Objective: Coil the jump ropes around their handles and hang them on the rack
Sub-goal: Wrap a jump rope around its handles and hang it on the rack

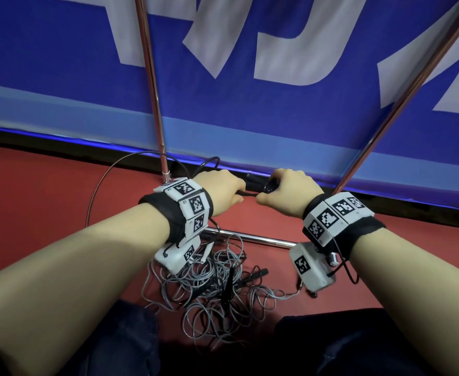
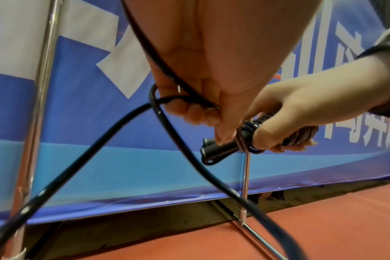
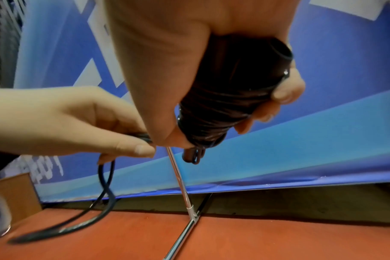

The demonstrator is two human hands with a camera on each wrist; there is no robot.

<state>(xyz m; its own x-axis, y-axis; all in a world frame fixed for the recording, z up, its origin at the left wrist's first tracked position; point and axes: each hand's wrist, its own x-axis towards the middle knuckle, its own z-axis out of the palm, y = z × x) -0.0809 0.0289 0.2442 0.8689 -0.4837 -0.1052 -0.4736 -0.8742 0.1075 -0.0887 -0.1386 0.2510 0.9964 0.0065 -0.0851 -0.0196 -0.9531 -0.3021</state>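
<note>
1. We hold one black jump rope [image 2: 131, 126] between our hands, low over the red floor [image 1: 46, 191], in front of the blue banner [image 1: 250, 109].
2. Our right hand [image 1: 290, 194] is wrapped around the paired black handles [image 2: 225, 149], fingers and thumb curled over the turns of cord already wound there; the bundle's long axis runs roughly sideways, its bare tips pointing toward our left hand [image 1: 220, 191].
3. Our left hand pinches the loose cord just beside those tips, thumb against curled fingers, so the two hands sit nearly touching.
4. From that pinch the free rope drops in a long loop to the floor, out to our left and past the near chrome rack upright [image 1: 152, 85]. We judge the left hand, nearer the slack, is the one to carry the next turn around the handles.
5. The rack base bar [image 1: 250, 236] lies just below our wrists; a second upright [image 1: 412, 85] slants to the right.
6. A tangle of grey ropes [image 1: 209, 289] waits on the floor near our knees, uncoiled.
</note>
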